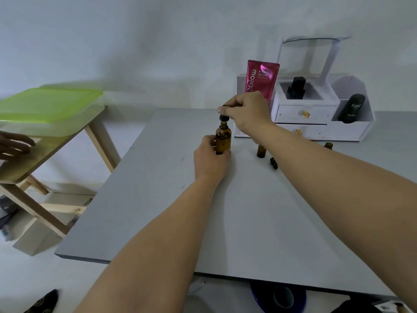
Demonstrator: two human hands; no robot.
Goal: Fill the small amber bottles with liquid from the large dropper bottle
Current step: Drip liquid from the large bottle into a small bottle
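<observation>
The large amber dropper bottle (223,137) stands upright on the grey table (225,211). My left hand (209,159) grips its lower body. My right hand (244,112) pinches the black dropper cap (223,115) just above the bottle's open neck; the cap is lifted off the thread. One small amber bottle (261,151) stands open to the right, partly behind my right forearm. A second small amber bottle (328,145) peeks out past that arm. A small black cap (273,163) lies on the table near the first small bottle.
A white drawer organiser (316,116) stands at the back right, holding a pink tube (261,79) and black containers. A wooden stool (52,150) with a green lid stands at the left, with another person's hand (15,145) on it.
</observation>
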